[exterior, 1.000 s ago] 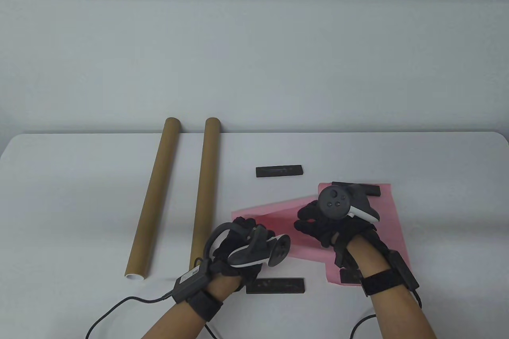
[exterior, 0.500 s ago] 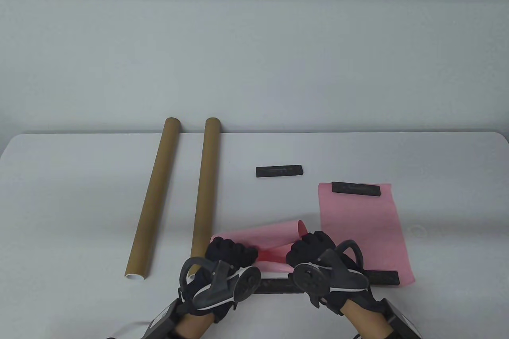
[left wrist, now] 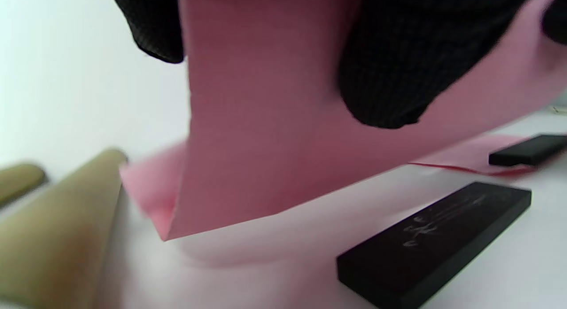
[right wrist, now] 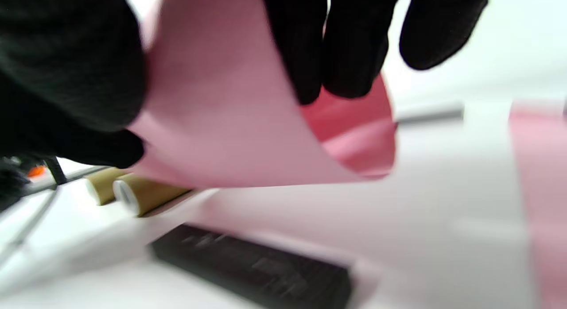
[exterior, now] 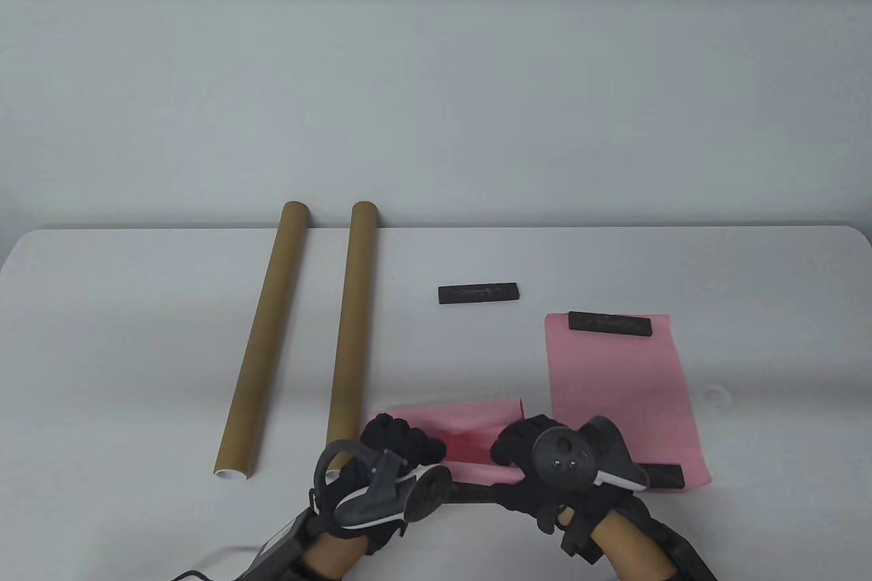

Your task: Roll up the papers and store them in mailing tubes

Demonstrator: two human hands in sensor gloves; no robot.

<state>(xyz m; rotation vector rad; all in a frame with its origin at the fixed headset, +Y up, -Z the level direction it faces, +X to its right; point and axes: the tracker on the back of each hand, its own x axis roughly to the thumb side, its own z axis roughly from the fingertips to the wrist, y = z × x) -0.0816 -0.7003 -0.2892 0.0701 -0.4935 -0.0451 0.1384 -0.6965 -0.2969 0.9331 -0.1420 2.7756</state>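
Note:
A pink paper sheet point(exterior: 463, 421) is curled over into a loose roll near the table's front edge. My left hand point(exterior: 402, 445) grips its left end and my right hand point(exterior: 521, 445) grips its right end. In the left wrist view my fingers point(left wrist: 390, 56) press on the pink paper point(left wrist: 266, 145). In the right wrist view my fingers point(right wrist: 336, 48) curl over the paper's bent edge point(right wrist: 230, 123). Two brown mailing tubes point(exterior: 269, 336) point(exterior: 353, 322) lie side by side at the left, apart from both hands. The left tube shows a white end at the front.
A second pink sheet point(exterior: 613, 390) lies flat at the right under two black weights point(exterior: 610, 323) point(exterior: 664, 475). Another black weight point(exterior: 478, 293) lies mid-table. One more weight point(left wrist: 434, 242) lies just in front of the roll, partly under my hands. A small clear ring point(exterior: 717, 395) sits far right.
Both hands pulled the pink sheet from mid-table toward the front edge and curled it over. In the last half second the roll squared up and my right hand turned its tracker upward.

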